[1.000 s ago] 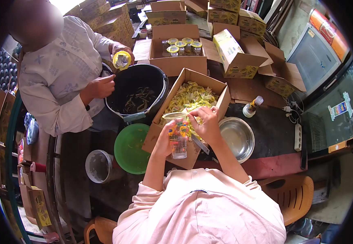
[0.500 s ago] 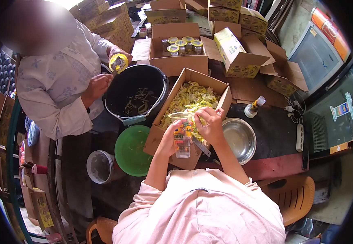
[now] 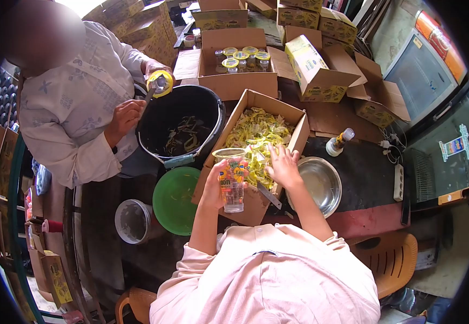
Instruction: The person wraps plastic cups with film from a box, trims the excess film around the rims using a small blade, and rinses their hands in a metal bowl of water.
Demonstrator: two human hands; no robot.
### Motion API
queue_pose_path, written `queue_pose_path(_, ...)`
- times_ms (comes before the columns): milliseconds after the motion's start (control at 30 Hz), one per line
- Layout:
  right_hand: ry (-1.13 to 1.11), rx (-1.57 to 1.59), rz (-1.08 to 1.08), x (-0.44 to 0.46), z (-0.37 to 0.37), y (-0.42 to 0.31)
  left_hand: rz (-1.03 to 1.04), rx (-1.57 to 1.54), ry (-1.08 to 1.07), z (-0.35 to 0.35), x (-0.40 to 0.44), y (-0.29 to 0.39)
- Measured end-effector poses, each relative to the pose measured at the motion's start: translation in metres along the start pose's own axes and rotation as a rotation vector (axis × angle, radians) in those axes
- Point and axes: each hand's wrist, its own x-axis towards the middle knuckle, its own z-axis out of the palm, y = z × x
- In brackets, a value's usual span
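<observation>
My left hand is wrapped round a clear printed plastic cup, held upright above the near edge of a cardboard box. Yellow-green strips and scraps fill that box. Over the strips at the box's right side is my right hand, its fingers apart and nothing seen in them. A knife lies on the near flap, below the right hand. Beside my right wrist stands a steel bowl.
Left are a black bucket with scraps, a green basin and a grey pail. Across the table a co-worker holds a yellow-rimmed container and a blade. A box of lidded cups and a bottle stand beyond.
My right hand has moved away from the cup's rim, rightward over the strips, and its fingers have spread. The cup in my left hand has shifted slightly left.
</observation>
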Motion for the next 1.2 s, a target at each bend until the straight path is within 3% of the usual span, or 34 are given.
queue_pose_path(100, 0.031, 0.419, 0.018, 0.015, -0.041, -0.011, 0.000, 0.022, 0.008, 0.000, 0.001, -0.001)
queue_pose_path(233, 0.160, 0.631, -0.073, 0.019, -0.073, -0.033, -0.014, 0.054, -0.007, 0.003, 0.004, 0.000)
queue_pose_path(533, 0.257, 0.555, -0.112, 0.013, -0.062, -0.039, -0.050, 0.060, -0.022, 0.000, 0.002, -0.007)
queue_pose_path(633, 0.204, 0.611, -0.004, 0.011, -0.059, -0.036, -0.042, 0.032, -0.101, 0.001, 0.001, -0.002)
queue_pose_path(733, 0.086, 0.672, 0.150, 0.011, -0.046, -0.024, -0.036, 0.028, -0.105, -0.002, 0.002, -0.002)
queue_pose_path(900, -0.286, 0.277, 0.104, 0.005, -0.019, -0.008, -0.021, 0.034, -0.111, -0.005, 0.004, -0.004)
queue_pose_path(967, -0.009, 0.115, -0.048, -0.010, 0.014, -0.001, -0.007, 0.047, -0.119, -0.006, 0.005, -0.004)
queue_pose_path(1067, 0.135, 0.028, -0.105, -0.005, 0.006, -0.004, 0.088, 0.193, -0.052, 0.002, 0.000, 0.000)
queue_pose_path(1167, -0.048, 0.450, 0.053, 0.008, -0.043, -0.017, 0.332, 0.499, 0.088, 0.010, -0.002, -0.001)
queue_pose_path(1200, 0.042, 0.553, 0.023, 0.010, -0.054, -0.022, 0.431, 0.562, 0.102, 0.019, -0.005, 0.001)
